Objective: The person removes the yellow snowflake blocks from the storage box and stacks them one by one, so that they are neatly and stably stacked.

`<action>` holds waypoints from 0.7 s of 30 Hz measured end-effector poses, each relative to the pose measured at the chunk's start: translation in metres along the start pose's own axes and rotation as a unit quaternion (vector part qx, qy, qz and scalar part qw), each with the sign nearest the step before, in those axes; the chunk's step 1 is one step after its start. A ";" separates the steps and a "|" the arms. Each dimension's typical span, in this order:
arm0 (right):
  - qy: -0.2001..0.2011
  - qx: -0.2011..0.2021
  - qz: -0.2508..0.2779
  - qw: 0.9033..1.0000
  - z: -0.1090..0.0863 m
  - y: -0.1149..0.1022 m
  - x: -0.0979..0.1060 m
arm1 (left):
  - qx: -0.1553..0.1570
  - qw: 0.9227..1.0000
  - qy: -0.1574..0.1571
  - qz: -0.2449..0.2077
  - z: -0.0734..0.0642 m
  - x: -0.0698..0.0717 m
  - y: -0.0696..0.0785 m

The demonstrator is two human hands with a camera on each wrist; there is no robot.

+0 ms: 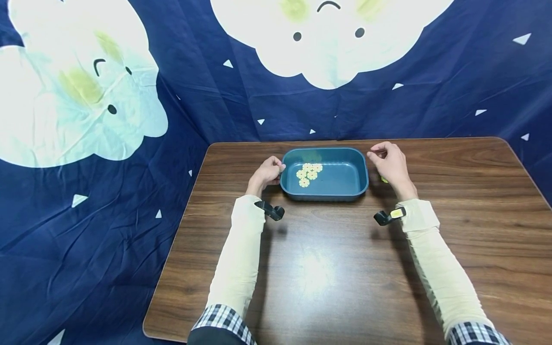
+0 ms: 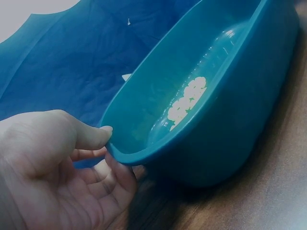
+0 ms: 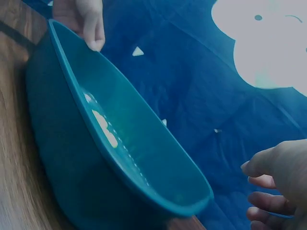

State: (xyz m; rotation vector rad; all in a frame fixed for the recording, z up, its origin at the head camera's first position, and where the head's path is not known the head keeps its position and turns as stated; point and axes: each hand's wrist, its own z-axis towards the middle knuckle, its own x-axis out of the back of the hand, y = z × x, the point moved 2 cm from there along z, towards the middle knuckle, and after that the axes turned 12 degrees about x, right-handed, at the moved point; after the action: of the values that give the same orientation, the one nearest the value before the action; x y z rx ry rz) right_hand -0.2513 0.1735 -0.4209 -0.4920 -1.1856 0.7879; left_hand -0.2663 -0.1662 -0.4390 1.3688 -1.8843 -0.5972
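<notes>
A teal rectangular tub [image 1: 340,179] with rounded corners stands near the back of the table. Several pale yellow flower-shaped pieces [image 1: 308,173] lie together on the left part of its floor. My left hand [image 1: 268,172] pinches the tub's left rim, thumb on top and fingers beneath, as the left wrist view shows at the tub wall [image 2: 230,120]. Just off the right end, my right hand [image 1: 392,165] hovers with loosely bent fingers, apart from the rim and holding nothing. Under it, a small yellow-green thing [image 1: 384,179] peeks out, mostly hidden.
The brown wood-grain table [image 1: 327,297] has rounded corners and a glossy light reflection in front of the tub. A dark blue cloth [image 1: 241,110] with white clouds and triangles hangs close behind and at the left. Each wrist carries a small black camera [image 1: 276,212].
</notes>
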 end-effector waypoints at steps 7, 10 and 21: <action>-0.007 0.018 0.022 1.000 0.007 -0.013 -0.016 | 0.003 1.000 -0.004 -0.004 0.001 0.000 0.000; -0.012 0.024 0.030 0.999 0.008 -0.018 -0.023 | 0.002 1.000 -0.005 -0.003 0.002 0.001 0.000; -0.051 0.041 0.043 0.997 0.006 -0.035 -0.056 | 0.002 1.000 -0.004 -0.001 0.002 0.000 0.000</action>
State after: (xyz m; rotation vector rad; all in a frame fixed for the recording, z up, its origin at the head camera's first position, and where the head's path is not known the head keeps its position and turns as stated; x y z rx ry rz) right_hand -0.2567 0.1082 -0.4292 -0.4413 -1.2284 0.9408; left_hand -0.2674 -0.1665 -0.4400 1.3723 -1.8924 -0.6004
